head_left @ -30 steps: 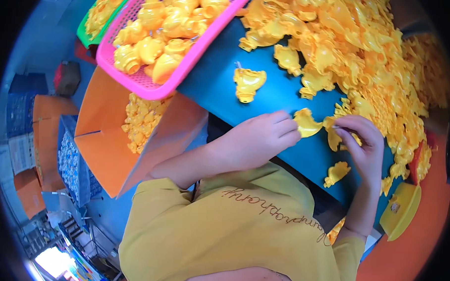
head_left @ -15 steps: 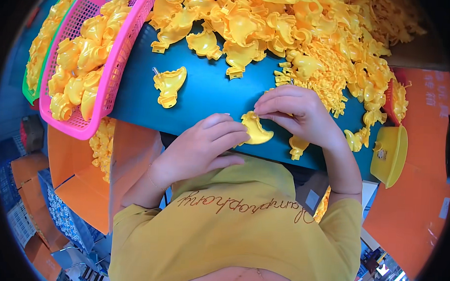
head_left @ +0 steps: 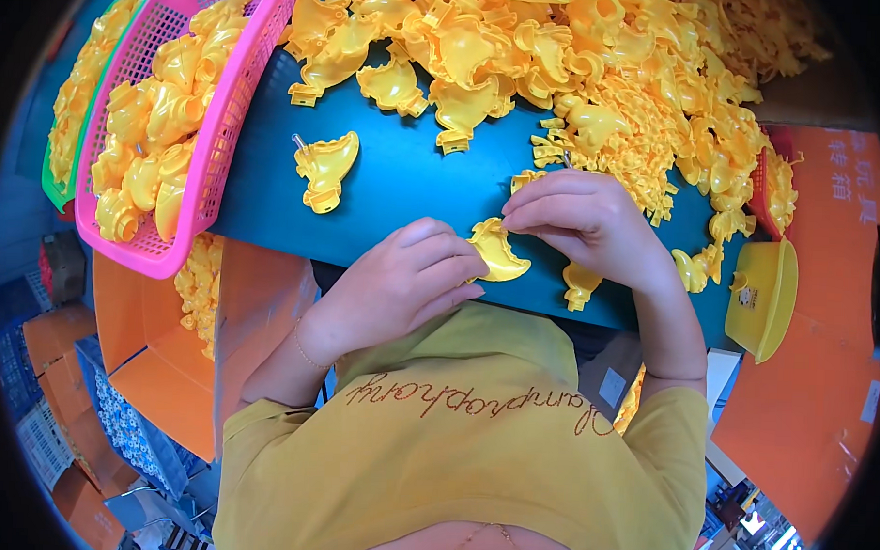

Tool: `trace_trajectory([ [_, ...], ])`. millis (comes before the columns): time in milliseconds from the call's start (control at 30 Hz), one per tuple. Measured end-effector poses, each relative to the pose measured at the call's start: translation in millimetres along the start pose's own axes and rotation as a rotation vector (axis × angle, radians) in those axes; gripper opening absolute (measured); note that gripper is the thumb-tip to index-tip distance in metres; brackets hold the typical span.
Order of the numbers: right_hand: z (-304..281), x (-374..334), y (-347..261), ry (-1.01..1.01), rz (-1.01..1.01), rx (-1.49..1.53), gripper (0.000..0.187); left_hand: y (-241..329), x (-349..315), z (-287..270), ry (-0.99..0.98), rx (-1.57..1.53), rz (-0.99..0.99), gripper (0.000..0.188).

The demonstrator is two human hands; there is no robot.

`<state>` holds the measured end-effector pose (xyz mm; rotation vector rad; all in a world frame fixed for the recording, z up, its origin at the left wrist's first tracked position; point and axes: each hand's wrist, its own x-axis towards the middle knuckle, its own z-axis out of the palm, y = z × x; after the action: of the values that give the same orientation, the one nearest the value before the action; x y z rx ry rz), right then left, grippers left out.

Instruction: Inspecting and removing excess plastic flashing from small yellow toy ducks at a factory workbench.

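Observation:
Near the front edge of the blue-green tabletop [head_left: 405,177], my left hand [head_left: 401,278] is closed on one end of a curved yellow plastic shell [head_left: 500,255], its hollow side facing up. My right hand [head_left: 583,217] is pinched just beside the shell's upper right edge; whatever its fingertips hold is too small or hidden to make out. Under the right wrist lies another yellow shell piece [head_left: 580,285], partly covered. Farther left, a yellow shell with a small metal pin [head_left: 327,171] lies by itself.
A heap of yellow shells [head_left: 467,53] covers the far side, with small yellow parts [head_left: 629,136] nearer me. At left stand a pink basket [head_left: 234,113] of yellow pieces and an orange bin [head_left: 155,381] below. A yellow tub [head_left: 773,301] is at the right edge.
My hands and the shell stay almost in place; only slight finger movement shows. The whole view has shifted a little.

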<state>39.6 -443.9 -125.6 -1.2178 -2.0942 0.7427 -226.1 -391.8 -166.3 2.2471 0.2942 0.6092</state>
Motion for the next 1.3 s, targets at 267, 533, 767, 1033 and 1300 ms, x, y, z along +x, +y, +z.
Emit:
trace_trajectory([
  [267, 8.0, -4.8, 2.2, 0.021, -0.03, -0.179, 0.023, -1.3, 2.3, 4.9, 0.032, 0.035, 0.021, 0.026],
  [533, 6.5, -10.8, -27.3, -0.035, 0.074, -0.391, 0.024, -0.3, -0.4, 10.0, 0.042, 0.098, 0.011, 0.023],
  [767, -31.1, 0.5, 5.2, 0.235, 0.355, -0.369, 0.014, -0.9, -4.2, 16.3, 0.118, 0.158, 0.031, 0.021],
  [1033, -23.8, 11.1, 11.6, 0.126, 0.29, -0.611, 0.014, -0.2, -2.9, 18.9, 0.198, 0.265, 0.074, 0.024],
  [1300, -13.2, 10.0, 14.5, 0.201, 0.257, -0.713, 0.009, -2.4, -3.1, 22.5, 0.209, 0.239, 0.07, 0.025],
])
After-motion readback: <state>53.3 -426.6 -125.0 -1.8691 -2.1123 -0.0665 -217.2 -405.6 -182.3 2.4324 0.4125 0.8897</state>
